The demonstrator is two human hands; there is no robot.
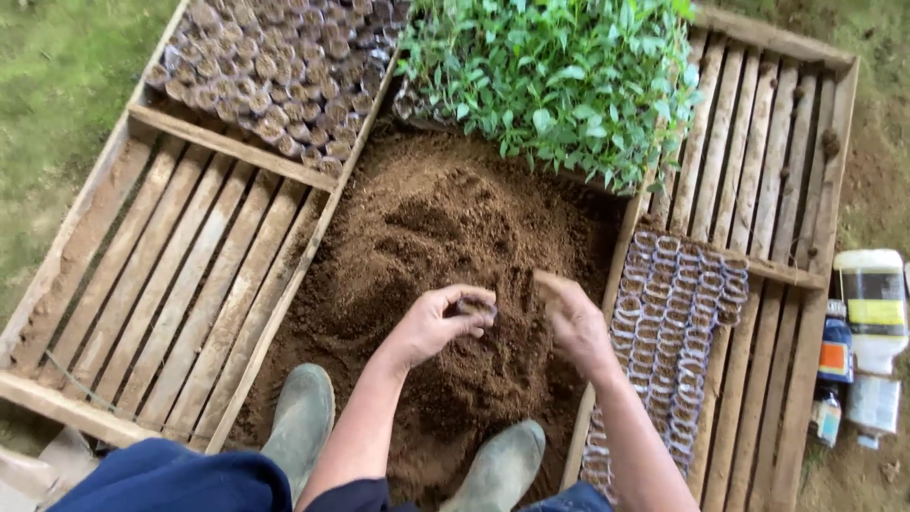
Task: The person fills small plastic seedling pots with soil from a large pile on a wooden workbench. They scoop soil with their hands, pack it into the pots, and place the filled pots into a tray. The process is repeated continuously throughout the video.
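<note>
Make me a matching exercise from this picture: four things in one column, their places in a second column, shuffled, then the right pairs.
Things:
1. green seedlings
2. soil-filled pots
3. empty pot sleeves
4. white bottle

Places:
A. on the ground, right of the wooden frame
B. top left compartment
C. top middle, beyond the soil heap
D. on the slats, right of the right hand

Pairs: 1-C, 2-B, 3-D, 4-A

At the right edge, just outside the wooden frame (pixel 823 218), a white plastic jug (pixel 874 308) lies on the ground, wearing a yellow and dark label. Just beside it stands a small dark blue bottle (pixel 835 349) with an orange and white label. Below them lie a small clear bottle (pixel 826 415) and a white packet (pixel 874 406).
</note>
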